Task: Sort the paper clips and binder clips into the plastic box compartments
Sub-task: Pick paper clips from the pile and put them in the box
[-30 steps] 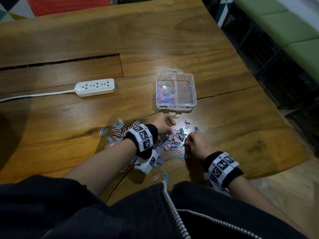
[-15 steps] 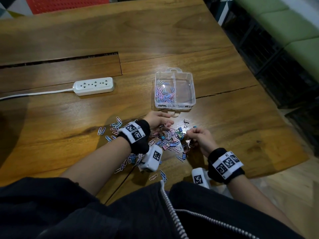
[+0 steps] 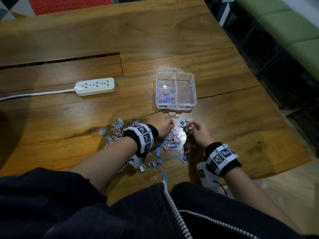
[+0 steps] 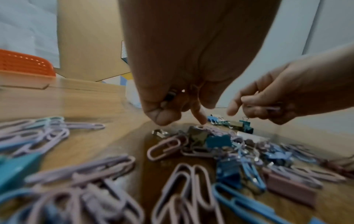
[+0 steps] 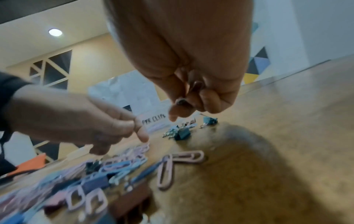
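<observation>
A clear plastic box (image 3: pixel 193 90) stands past my hands; its left compartment holds paper clips (image 3: pixel 165 95), its right one looks bare. A mixed pile of pastel paper clips and binder clips (image 3: pixel 170 142) lies between my wrists. My left hand (image 3: pixel 170 124) hovers over the pile's far end, fingers curled round a small metallic clip (image 4: pixel 170 96), one finger touching the pile. My right hand (image 3: pixel 189 125) pinches the wire handle of a teal binder clip (image 4: pixel 246 125) among a few binder clips (image 3: pixel 183 123) near the box, and also holds a pink paper clip (image 4: pixel 272 107).
A white power strip (image 3: pixel 95 86) with its cable lies at the left. More paper clips (image 3: pixel 117 128) are scattered left of my left wrist. A long slot (image 3: pixel 60 59) runs across the wooden table (image 3: pixel 241 118). The table's edge is close on the right.
Both hands have moved forward toward the box. My right hand left the pile's near side and now pinches a binder clip close to the box.
</observation>
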Motion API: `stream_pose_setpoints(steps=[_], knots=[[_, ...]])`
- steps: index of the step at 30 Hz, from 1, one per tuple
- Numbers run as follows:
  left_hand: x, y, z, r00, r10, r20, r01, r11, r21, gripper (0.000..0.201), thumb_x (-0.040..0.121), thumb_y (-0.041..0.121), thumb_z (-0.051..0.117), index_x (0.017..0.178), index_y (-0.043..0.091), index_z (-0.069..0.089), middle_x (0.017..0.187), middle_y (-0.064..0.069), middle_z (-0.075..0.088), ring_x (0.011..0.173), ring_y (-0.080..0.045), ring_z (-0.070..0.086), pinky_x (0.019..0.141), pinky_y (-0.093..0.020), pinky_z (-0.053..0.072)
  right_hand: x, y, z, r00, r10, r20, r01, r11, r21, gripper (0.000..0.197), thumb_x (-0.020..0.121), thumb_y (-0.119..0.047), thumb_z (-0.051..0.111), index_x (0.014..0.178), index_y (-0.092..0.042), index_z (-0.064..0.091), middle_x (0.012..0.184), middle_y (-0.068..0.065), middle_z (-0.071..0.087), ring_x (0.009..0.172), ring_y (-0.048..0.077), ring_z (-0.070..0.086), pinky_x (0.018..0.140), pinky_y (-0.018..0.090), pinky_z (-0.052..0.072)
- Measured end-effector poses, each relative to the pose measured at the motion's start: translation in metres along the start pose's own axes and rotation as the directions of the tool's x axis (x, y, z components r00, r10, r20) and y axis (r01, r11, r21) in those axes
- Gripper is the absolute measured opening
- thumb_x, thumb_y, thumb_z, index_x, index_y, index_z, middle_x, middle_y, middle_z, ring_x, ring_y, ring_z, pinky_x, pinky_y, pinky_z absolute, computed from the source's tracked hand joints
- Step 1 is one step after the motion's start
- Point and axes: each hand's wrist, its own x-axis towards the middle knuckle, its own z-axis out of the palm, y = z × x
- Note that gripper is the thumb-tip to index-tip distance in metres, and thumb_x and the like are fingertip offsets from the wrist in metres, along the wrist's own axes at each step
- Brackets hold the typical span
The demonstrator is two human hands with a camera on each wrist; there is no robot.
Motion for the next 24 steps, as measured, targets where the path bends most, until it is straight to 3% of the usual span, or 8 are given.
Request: stream_pose_setpoints(steps=[3, 7, 11, 14, 17, 19, 21, 24], knots=[[0.001, -0.005, 0.007, 0.999, 0.035, 0.036, -0.037, 0.998, 0.051, 0.029, 0.092, 0.028, 0.05, 0.115, 0.012, 0.054, 0.122, -0.008, 0.053, 0.112, -0.023, 0.049, 0.097, -0.036, 0.042, -0.005, 0.0, -0.01, 0.999, 0.033, 0.003, -0.033, 0.985, 0.171, 0.032, 0.095, -0.009, 0.034, 0.073, -0.02, 0.054, 0.063, -0.002, 0.046, 0.056, 0.011, 0.041, 0.054, 0.021, 0.033], [-0.005, -0.004, 0.014, 0.996, 0.086, 0.039, -0.091, 0.985, 0.144, 0.027, 0.089, 0.023, 0.055, 0.113, 0.009, 0.052, 0.117, -0.011, 0.055, 0.105, -0.026, 0.051, 0.093, -0.039, 0.044, -0.019, -0.002, -0.017, 0.969, 0.091, 0.228, -0.167, 0.924, 0.343, 0.026, 0.093, -0.005, 0.038, 0.075, -0.015, 0.054, 0.072, 0.002, 0.049, 0.06, 0.011, 0.043, 0.057, 0.02, 0.034], [-0.011, -0.001, 0.017, 0.993, 0.101, 0.064, -0.112, 0.973, 0.202, 0.027, 0.093, 0.018, 0.048, 0.115, 0.002, 0.05, 0.119, -0.016, 0.05, 0.109, -0.029, 0.05, 0.092, -0.036, 0.042, -0.019, -0.001, -0.005, 0.974, 0.016, 0.227, -0.009, 0.999, -0.033, 0.017, 0.086, -0.01, 0.054, 0.074, -0.021, 0.051, 0.074, -0.006, 0.05, 0.073, 0.011, 0.048, 0.063, 0.018, 0.039], [-0.016, -0.003, 0.014, 0.996, 0.043, 0.073, -0.053, 0.987, 0.15, 0.03, 0.094, 0.023, 0.048, 0.116, 0.002, 0.05, 0.12, -0.014, 0.05, 0.111, -0.028, 0.049, 0.095, -0.036, 0.042, -0.018, -0.006, 0.005, 0.978, -0.091, 0.187, 0.138, 0.956, -0.257, 0.012, 0.081, -0.01, 0.062, 0.091, -0.016, 0.058, 0.084, -0.004, 0.05, 0.076, 0.01, 0.047, 0.063, 0.012, 0.038], [-0.021, -0.006, 0.004, 0.998, -0.001, 0.057, 0.002, 1.0, -0.016, 0.027, 0.094, 0.03, 0.045, 0.106, 0.007, 0.054, 0.111, -0.011, 0.054, 0.104, -0.025, 0.051, 0.092, -0.036, 0.044, -0.015, -0.009, 0.01, 0.973, -0.133, 0.186, 0.202, 0.886, -0.418, 0.025, 0.082, -0.014, 0.062, 0.106, -0.019, 0.059, 0.098, 0.001, 0.045, 0.089, 0.014, 0.043, 0.076, 0.024, 0.037], [-0.025, -0.007, -0.003, 0.999, 0.002, 0.053, 0.012, 0.966, -0.257, 0.016, 0.095, 0.026, 0.045, 0.085, 0.015, 0.051, 0.095, -0.005, 0.053, 0.088, -0.019, 0.052, 0.076, -0.023, 0.045, -0.015, -0.012, 0.011, 0.96, -0.187, 0.211, 0.266, 0.846, -0.462, 0.024, 0.083, -0.014, 0.059, 0.106, -0.018, 0.059, 0.098, 0.0, 0.041, 0.09, 0.013, 0.041, 0.076, 0.023, 0.036], [-0.028, -0.01, -0.009, 0.997, -0.014, 0.07, 0.048, 0.857, -0.514, 0.022, 0.094, 0.023, 0.046, 0.073, 0.022, 0.043, 0.082, 0.003, 0.05, 0.071, -0.01, 0.048, 0.06, -0.015, 0.04, -0.014, -0.014, 0.013, 0.941, -0.229, 0.249, 0.326, 0.808, -0.49, 0.02, 0.086, -0.012, 0.055, 0.105, -0.012, 0.059, 0.1, 0.003, 0.041, 0.092, 0.016, 0.044, 0.074, 0.022, 0.037], [-0.033, -0.015, -0.015, 0.99, -0.041, 0.132, 0.132, 0.569, -0.812, 0.02, 0.093, 0.014, 0.05, 0.074, 0.017, 0.045, 0.076, 0.002, 0.049, 0.054, -0.005, 0.046, 0.049, -0.016, 0.039, -0.01, -0.01, 0.017, 0.923, -0.241, 0.3, 0.374, 0.745, -0.553, 0.018, 0.087, -0.005, 0.048, 0.104, -0.005, 0.055, 0.108, 0.011, 0.045, 0.098, 0.024, 0.047, 0.076, 0.023, 0.036]])
